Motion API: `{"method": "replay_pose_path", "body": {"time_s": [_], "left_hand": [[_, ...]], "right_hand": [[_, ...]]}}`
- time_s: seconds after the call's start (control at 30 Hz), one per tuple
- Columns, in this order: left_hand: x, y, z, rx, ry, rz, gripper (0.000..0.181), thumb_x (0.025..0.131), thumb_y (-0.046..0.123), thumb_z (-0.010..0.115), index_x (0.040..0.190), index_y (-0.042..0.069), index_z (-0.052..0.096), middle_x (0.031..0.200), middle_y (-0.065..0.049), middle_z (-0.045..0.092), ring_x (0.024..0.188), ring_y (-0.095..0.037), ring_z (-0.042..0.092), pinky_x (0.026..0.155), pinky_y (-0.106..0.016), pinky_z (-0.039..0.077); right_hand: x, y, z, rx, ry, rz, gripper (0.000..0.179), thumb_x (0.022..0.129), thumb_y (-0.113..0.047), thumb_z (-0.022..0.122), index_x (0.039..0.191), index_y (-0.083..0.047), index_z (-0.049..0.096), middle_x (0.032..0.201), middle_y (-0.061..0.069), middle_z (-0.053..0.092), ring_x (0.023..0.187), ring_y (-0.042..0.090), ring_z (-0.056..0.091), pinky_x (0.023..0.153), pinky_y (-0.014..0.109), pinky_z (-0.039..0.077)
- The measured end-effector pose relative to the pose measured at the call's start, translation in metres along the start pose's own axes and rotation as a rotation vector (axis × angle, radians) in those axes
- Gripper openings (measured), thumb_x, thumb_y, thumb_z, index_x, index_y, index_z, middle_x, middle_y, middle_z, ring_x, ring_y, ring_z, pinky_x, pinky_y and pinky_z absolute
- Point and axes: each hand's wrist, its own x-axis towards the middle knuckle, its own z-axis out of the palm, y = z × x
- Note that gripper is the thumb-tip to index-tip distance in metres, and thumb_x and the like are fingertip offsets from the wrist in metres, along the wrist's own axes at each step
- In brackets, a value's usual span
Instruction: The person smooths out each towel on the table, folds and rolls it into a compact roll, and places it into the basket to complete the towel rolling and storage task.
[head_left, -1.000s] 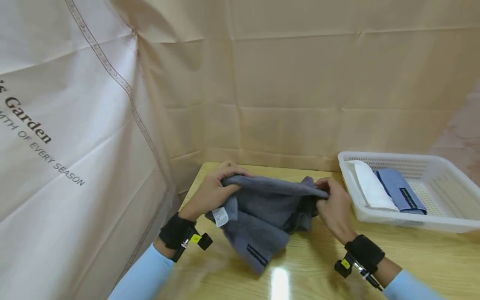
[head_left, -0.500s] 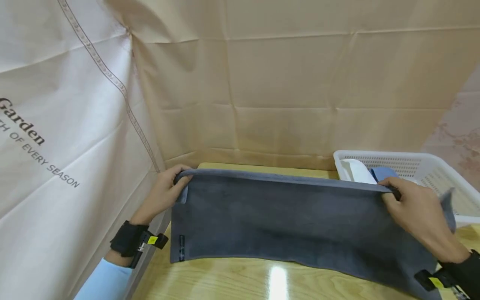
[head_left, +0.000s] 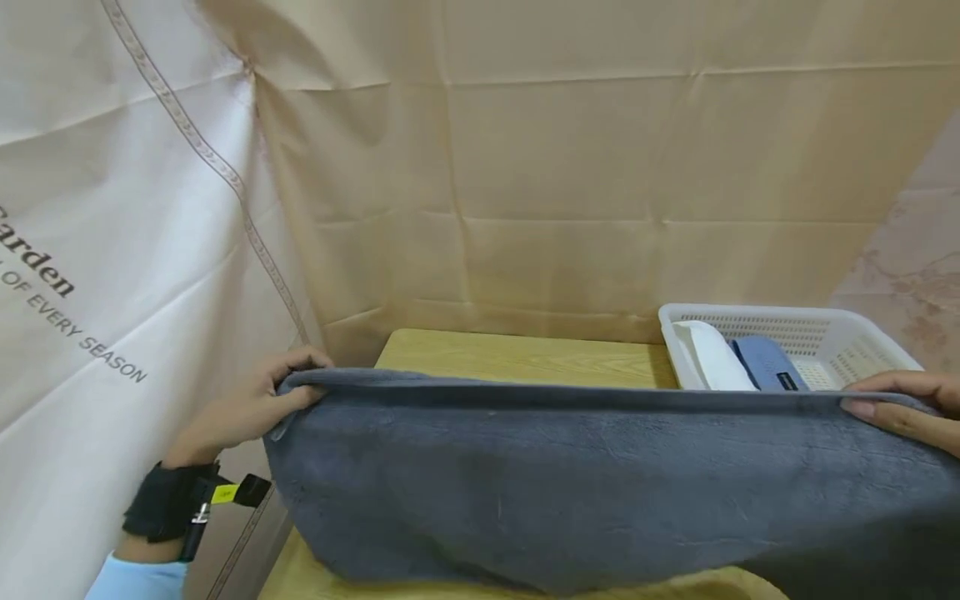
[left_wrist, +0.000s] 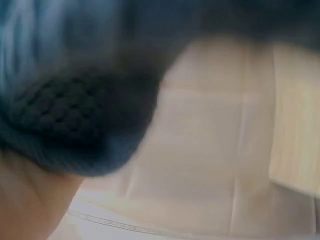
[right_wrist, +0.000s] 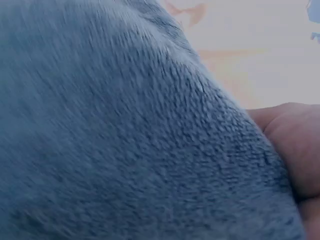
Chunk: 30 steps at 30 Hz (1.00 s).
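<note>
A grey-blue towel [head_left: 570,475] is stretched wide between my two hands, its upper edge nearly straight and the rest hanging in front of the table. My left hand [head_left: 255,404] pinches the towel's upper left corner between thumb and fingers. At the far right of the head view, my right hand [head_left: 911,408] pinches the same edge, thumb in front; part of this hand is cut off by the frame. The towel's plush pile [right_wrist: 140,125] fills most of the right wrist view. In the left wrist view the towel [left_wrist: 100,45] is blurred and close.
A white plastic basket [head_left: 862,333] stands at the back right, partly behind the towel. It holds a folded white towel [head_left: 716,358] and a folded blue towel [head_left: 768,362]. Beneath is a wooden table [head_left: 517,354]. Beige cloth [head_left: 555,167] hangs behind, pale printed cloth on the left.
The bunched towel has been pulled out wide: my left hand moved left, my right hand moved right. The towel now hangs closer and covers more of the table.
</note>
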Motion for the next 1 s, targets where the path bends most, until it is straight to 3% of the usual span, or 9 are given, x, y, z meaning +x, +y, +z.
{"method": "replay_pose_path", "body": {"time_s": [0.17, 0.3, 0.37, 0.53, 0.67, 0.77, 0.83, 0.9, 1.0], "left_hand": [[0.024, -0.028, 0.025, 0.197, 0.026, 0.002, 0.018, 0.104, 0.009, 0.059, 0.117, 0.014, 0.069, 0.094, 0.001, 0.065, 0.073, -0.015, 0.056, 0.064, -0.030, 0.047], [0.049, -0.063, 0.062, 0.276, 0.055, 0.033, 0.018, 0.107, 0.005, 0.052, 0.121, 0.002, 0.063, 0.102, -0.008, 0.065, 0.085, -0.019, 0.060, 0.073, -0.037, 0.050], [0.058, -0.078, 0.077, 0.315, 0.066, 0.048, 0.016, 0.108, 0.006, 0.050, 0.119, 0.000, 0.060, 0.106, -0.011, 0.063, 0.092, -0.022, 0.059, 0.079, -0.042, 0.049], [0.064, -0.099, 0.094, 0.375, 0.022, 0.042, 0.021, 0.101, 0.013, 0.068, 0.118, 0.003, 0.061, 0.097, -0.008, 0.052, 0.080, -0.019, 0.047, 0.071, -0.037, 0.044], [0.060, -0.104, 0.090, 0.430, 0.070, 0.037, 0.023, 0.098, 0.004, 0.069, 0.120, -0.002, 0.064, 0.096, -0.009, 0.052, 0.075, -0.017, 0.045, 0.066, -0.035, 0.042], [0.048, -0.104, 0.081, 0.446, 0.088, 0.052, 0.023, 0.098, -0.001, 0.061, 0.120, -0.006, 0.068, 0.100, -0.012, 0.060, 0.079, -0.021, 0.053, 0.069, -0.038, 0.047], [0.032, -0.104, 0.072, 0.445, 0.045, 0.071, 0.023, 0.098, -0.001, 0.060, 0.119, -0.006, 0.070, 0.103, -0.013, 0.064, 0.086, -0.025, 0.058, 0.074, -0.042, 0.050], [0.012, -0.105, 0.064, 0.430, -0.026, 0.090, 0.020, 0.097, -0.003, 0.061, 0.114, -0.001, 0.073, 0.104, -0.009, 0.067, 0.093, -0.025, 0.061, 0.078, -0.044, 0.052], [-0.020, -0.108, 0.056, 0.366, -0.180, 0.081, 0.018, 0.097, -0.003, 0.061, 0.090, 0.011, 0.071, 0.099, 0.001, 0.064, 0.092, -0.017, 0.057, 0.075, -0.037, 0.048]], "right_hand": [[0.015, 0.022, 0.008, -0.249, -0.049, 0.075, 0.009, 0.100, -0.008, 0.067, 0.105, -0.007, 0.075, 0.081, -0.004, 0.073, 0.061, 0.015, 0.067, 0.055, 0.027, 0.053], [0.024, 0.052, 0.021, -0.394, -0.180, 0.106, 0.013, 0.094, -0.019, 0.076, 0.103, -0.010, 0.075, 0.085, -0.008, 0.071, 0.070, 0.006, 0.062, 0.063, 0.026, 0.051], [0.025, 0.068, 0.026, -0.474, -0.198, 0.056, 0.014, 0.089, -0.021, 0.082, 0.099, -0.015, 0.076, 0.086, -0.010, 0.070, 0.073, 0.003, 0.060, 0.064, 0.027, 0.051], [0.025, 0.090, 0.034, -0.668, -0.063, -0.104, 0.017, 0.078, -0.019, 0.089, 0.087, -0.020, 0.075, 0.081, -0.011, 0.067, 0.069, 0.002, 0.058, 0.061, 0.033, 0.049], [0.021, 0.089, 0.035, -0.730, 0.066, -0.167, 0.021, 0.073, -0.011, 0.090, 0.085, -0.017, 0.074, 0.078, -0.008, 0.066, 0.066, 0.007, 0.056, 0.059, 0.037, 0.047], [0.006, 0.083, 0.035, -0.688, 0.056, -0.163, 0.027, 0.073, -0.001, 0.088, 0.085, -0.019, 0.071, 0.074, -0.012, 0.056, 0.064, 0.003, 0.046, 0.056, 0.030, 0.041], [-0.011, 0.082, 0.036, -0.575, -0.011, -0.189, 0.037, 0.073, 0.009, 0.085, 0.086, -0.021, 0.067, 0.072, -0.014, 0.048, 0.062, 0.001, 0.040, 0.052, 0.025, 0.034], [-0.030, 0.085, 0.038, -0.380, -0.148, -0.234, 0.046, 0.072, 0.019, 0.079, 0.088, -0.021, 0.064, 0.071, -0.012, 0.045, 0.059, 0.002, 0.039, 0.049, 0.023, 0.031], [-0.055, 0.092, 0.045, -0.023, -0.474, -0.219, 0.047, 0.075, 0.025, 0.070, 0.092, -0.018, 0.060, 0.072, -0.007, 0.049, 0.060, 0.002, 0.042, 0.045, 0.025, 0.032]]}}
